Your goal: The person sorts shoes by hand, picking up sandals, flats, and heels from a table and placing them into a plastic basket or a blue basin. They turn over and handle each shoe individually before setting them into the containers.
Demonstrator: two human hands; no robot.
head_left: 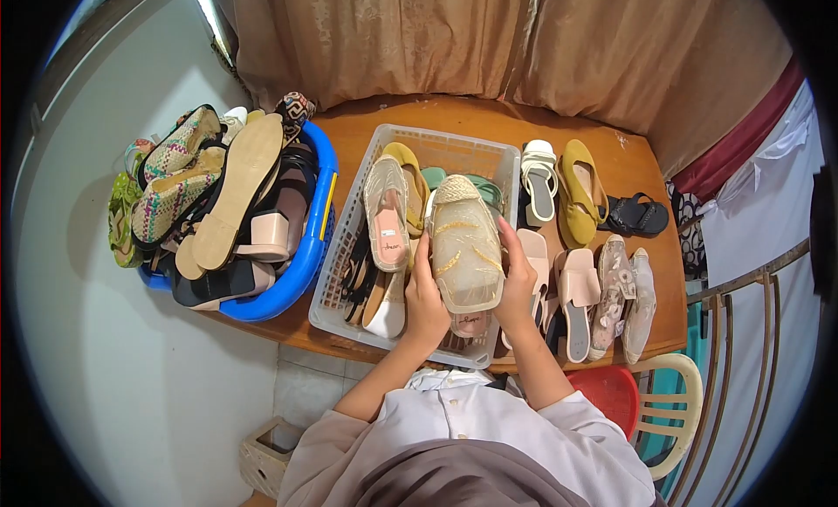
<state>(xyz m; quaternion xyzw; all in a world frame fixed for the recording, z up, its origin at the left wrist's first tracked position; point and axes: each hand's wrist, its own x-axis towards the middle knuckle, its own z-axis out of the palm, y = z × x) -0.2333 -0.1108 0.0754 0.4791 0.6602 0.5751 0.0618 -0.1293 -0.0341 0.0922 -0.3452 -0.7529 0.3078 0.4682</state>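
Observation:
A beige espadrille slip-on [468,245] with a woven toe and gold threads is held over the basket, its toe pointing away from me. My left hand [425,299] grips its left side, and my right hand [517,284] grips the right side. Beneath it, a translucent plastic basket [449,139] contains several shoes. Among them are another beige espadrille [385,212] with a pink insole, a mustard flat [408,177] and green sandals [483,190]. Below the held shoe's heel shows a pink insole [472,322]; the rest of that shoe is hidden.
A blue basket [325,171] heaped with shoes sits at the left. Right of the plastic basket, white sandals [540,180], mustard flats [580,193], black sandals [635,215], pink slides [578,302] and floral shoes [613,293] stand on the wooden table [524,119]. A chair [676,411] is at lower right.

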